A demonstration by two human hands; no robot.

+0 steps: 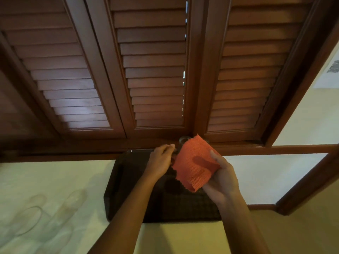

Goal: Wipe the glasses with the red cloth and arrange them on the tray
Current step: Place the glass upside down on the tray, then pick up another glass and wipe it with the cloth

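Holding the red cloth (195,163) above the tray (117,182), I have my right hand (222,177) cupped around it from the side nearest me, thumb lying across the weave and fingers curled underneath, so the cloth wraps over something rounded. A bit of a glass rim (184,138) peeks out beyond the cloth's far edge, over the far side of the tray; most of that glass is hidden, so I cannot tell exactly how it sits in my grip. My left hand (161,161) is over the far edge of the tray, just left of the cloth, fingers bent and pinched together at the cloth's left edge; whether they grip the cloth or the covered glass I cannot tell. The dark tray lies flat on the pale tabletop (55,176), its long side running toward me, and the part of its patterned floor that shows between my forearms has nothing on it. Left of the tray, well apart from it, lie more clear glasses (31,219) on the tabletop, faint and blurred, so I cannot count them or say which way they lie. Beyond the tray's far edge rises a row of brown louvred shutters (152,70), and a wooden frame (302,182) runs along the tray's right.
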